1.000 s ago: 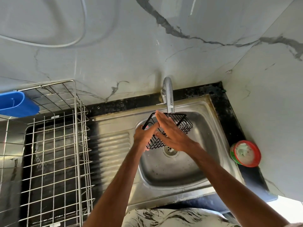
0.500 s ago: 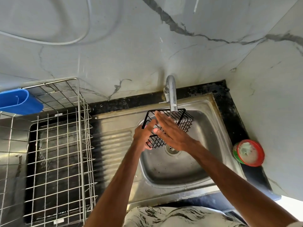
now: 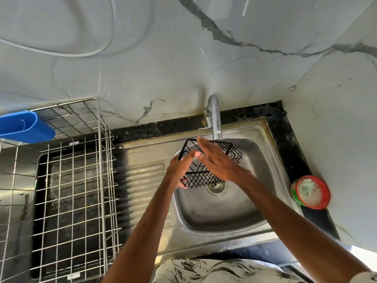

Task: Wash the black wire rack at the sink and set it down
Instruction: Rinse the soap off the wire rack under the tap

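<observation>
Nothing legible appears anywhere in the frame: no word, brand or number can be read. The round red-rimmed tub (image 3: 311, 194) at the right edge has some printing on its green side, but it is too small and blurred to make out. Two small white tags (image 3: 73, 143) on the steel wire dish rack (image 3: 67, 103) at the left are equally unreadable.

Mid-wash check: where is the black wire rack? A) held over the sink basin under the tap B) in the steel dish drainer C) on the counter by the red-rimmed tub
A: the left hand grips the black wire rack over the sink, below the tap.
</observation>
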### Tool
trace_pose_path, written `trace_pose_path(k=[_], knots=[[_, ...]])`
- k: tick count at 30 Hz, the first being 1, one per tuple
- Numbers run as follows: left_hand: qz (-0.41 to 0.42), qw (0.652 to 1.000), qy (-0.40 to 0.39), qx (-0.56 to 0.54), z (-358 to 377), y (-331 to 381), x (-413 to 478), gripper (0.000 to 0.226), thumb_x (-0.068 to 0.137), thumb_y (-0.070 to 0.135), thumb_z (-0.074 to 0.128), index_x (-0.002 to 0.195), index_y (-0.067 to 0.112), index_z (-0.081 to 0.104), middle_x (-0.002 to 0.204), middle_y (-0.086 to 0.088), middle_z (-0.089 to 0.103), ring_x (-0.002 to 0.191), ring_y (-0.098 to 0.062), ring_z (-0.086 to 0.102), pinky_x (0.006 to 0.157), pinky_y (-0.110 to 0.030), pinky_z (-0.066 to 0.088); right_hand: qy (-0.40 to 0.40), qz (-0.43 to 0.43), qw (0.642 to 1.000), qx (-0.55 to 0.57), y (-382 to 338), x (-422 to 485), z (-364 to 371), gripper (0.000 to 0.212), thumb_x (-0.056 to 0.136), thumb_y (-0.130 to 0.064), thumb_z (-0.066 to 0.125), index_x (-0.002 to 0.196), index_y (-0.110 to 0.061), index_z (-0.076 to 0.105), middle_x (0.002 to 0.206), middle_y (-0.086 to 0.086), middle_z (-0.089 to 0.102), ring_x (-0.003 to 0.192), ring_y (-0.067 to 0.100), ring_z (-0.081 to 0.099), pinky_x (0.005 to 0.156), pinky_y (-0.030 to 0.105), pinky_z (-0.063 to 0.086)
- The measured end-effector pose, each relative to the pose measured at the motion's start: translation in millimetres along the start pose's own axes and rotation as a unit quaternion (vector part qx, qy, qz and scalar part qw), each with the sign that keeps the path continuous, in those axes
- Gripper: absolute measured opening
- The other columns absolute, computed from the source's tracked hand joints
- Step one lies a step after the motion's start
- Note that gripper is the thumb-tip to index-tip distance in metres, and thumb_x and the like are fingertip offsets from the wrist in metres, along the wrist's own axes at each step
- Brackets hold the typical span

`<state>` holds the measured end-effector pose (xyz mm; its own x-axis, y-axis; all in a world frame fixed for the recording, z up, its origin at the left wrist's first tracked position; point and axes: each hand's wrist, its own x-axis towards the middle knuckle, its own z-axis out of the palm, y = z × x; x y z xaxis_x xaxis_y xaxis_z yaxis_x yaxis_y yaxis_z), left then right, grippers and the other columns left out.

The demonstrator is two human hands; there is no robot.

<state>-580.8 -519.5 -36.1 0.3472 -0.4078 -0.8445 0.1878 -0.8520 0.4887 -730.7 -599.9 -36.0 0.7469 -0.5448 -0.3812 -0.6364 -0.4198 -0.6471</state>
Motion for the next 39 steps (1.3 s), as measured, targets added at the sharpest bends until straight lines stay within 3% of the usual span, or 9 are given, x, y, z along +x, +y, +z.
trace_pose_path(k=[3, 9, 12, 14, 18, 22, 26, 33, 39], knots=[[-0.008, 1.0, -0.009, 0.013, -7.6, -0.8, -3.6, 0.101, 0.073, 0.079, 0.073, 0.151, 0.022, 0.041, 0.137, -0.025, 0.054, 0.104, -0.044, 0.064, 0.075, -0.055, 0.063, -0.014, -0.018, 0.999, 0.022, -1.4, 2.0, -2.0, 0.073, 0.099, -0.066, 0.008, 0.161, -0.028, -0.002, 0.168, -0.007, -0.004, 0.153, 0.006, -0.005, 0.123, 0.039, -0.005], [0.005, 1.0, -0.014, 0.02, -15.4, -0.4, -8.0, 0.061, 0.081, 0.061, 0.074, 0.128, 0.026, 0.056, 0.133, -0.022, 0.052, 0.105, -0.041, 0.059, 0.086, -0.06, 0.059, 0.003, 0.16, 0.978, 0.134, 75.9, 5.2, -16.0, 0.08, 0.094, -0.08, 0.016, 0.158, -0.032, 0.02, 0.167, -0.008, 0.015, 0.152, 0.01, 0.012, 0.126, 0.047, 0.012], [0.001, 1.0, -0.008, 0.012, -14.9, -1.1, -7.5, 0.064, 0.08, 0.059, 0.076, 0.13, 0.024, 0.056, 0.136, -0.022, 0.051, 0.111, -0.042, 0.057, 0.086, -0.059, 0.058, -0.045, 0.143, 0.969, 0.195, 140.8, 15.7, -2.0, 0.063, 0.087, -0.087, 0.031, 0.132, -0.047, 0.051, 0.142, -0.022, 0.047, 0.136, 0.002, 0.04, 0.119, 0.044, 0.027], [-0.002, 1.0, -0.009, 0.003, -15.1, -1.5, -5.7, 0.068, 0.08, 0.059, 0.077, 0.133, 0.022, 0.055, 0.137, -0.022, 0.05, 0.113, -0.043, 0.058, 0.087, -0.06, 0.059, -0.026, 0.173, 0.975, 0.135, 125.8, 19.1, -3.6, 0.062, 0.087, -0.088, 0.02, 0.13, -0.053, 0.046, 0.142, -0.025, 0.038, 0.136, 0.002, 0.035, 0.116, 0.046, 0.022], [0.021, 1.0, -0.003, 0.013, -15.9, 6.9, -6.3, 0.043, 0.085, 0.06, 0.072, 0.109, 0.026, 0.061, 0.135, -0.023, 0.054, 0.097, -0.034, 0.062, 0.082, -0.054, 0.062, 0.064, 0.114, 0.991, 0.017, 27.9, 10.2, -10.6, 0.089, 0.091, -0.078, 0.002, 0.156, -0.023, 0.027, 0.167, 0.003, 0.016, 0.155, 0.02, 0.009, 0.123, 0.058, -0.003], [0.031, 0.999, 0.002, 0.019, -16.2, 21.6, -3.6, 0.082, 0.086, 0.071, 0.066, 0.147, 0.019, 0.048, 0.147, -0.021, 0.052, 0.103, -0.038, 0.065, 0.069, -0.05, 0.065, 0.092, -0.03, 0.993, -0.06, -20.5, -12.6, 5.9, 0.086, 0.094, -0.073, 0.004, 0.16, -0.019, -0.008, 0.169, 0.001, -0.011, 0.155, 0.015, -0.011, 0.124, 0.049, -0.01], [0.03, 1.0, -0.007, -0.003, -17.1, 34.5, -6.7, 0.088, 0.087, 0.076, 0.062, 0.153, 0.021, 0.042, 0.154, -0.02, 0.047, 0.118, -0.044, 0.061, 0.075, -0.053, 0.064, 0.147, -0.085, 0.978, -0.117, -32.9, -22.2, 17.6, 0.077, 0.103, -0.058, 0.017, 0.16, -0.011, -0.005, 0.168, 0.005, -0.012, 0.155, 0.015, -0.012, 0.126, 0.048, -0.002], [0.057, 0.997, -0.015, 0.059, -15.8, 38.4, -8.7, 0.096, 0.077, 0.084, 0.061, 0.148, 0.02, 0.047, 0.135, -0.021, 0.057, 0.102, -0.037, 0.069, 0.049, -0.036, 0.061, 0.155, -0.045, 0.975, -0.155, 0.0, -25.3, 10.7, 0.066, 0.107, -0.049, 0.027, 0.161, -0.027, -0.003, 0.17, -0.005, -0.001, 0.156, 0.012, -0.002, 0.126, 0.052, -0.001], [0.046, 0.997, -0.011, 0.058, -22.7, 28.4, -12.5, 0.061, 0.082, 0.07, 0.066, 0.122, 0.025, 0.054, 0.12, -0.015, 0.058, 0.094, -0.033, 0.069, 0.073, -0.047, 0.065, 0.118, 0.088, 0.987, -0.063, 46.0, -23.9, 5.6, 0.071, 0.099, -0.06, 0.012, 0.16, -0.026, -0.002, 0.166, -0.007, -0.011, 0.153, 0.009, -0.011, 0.126, 0.052, 0.002]])
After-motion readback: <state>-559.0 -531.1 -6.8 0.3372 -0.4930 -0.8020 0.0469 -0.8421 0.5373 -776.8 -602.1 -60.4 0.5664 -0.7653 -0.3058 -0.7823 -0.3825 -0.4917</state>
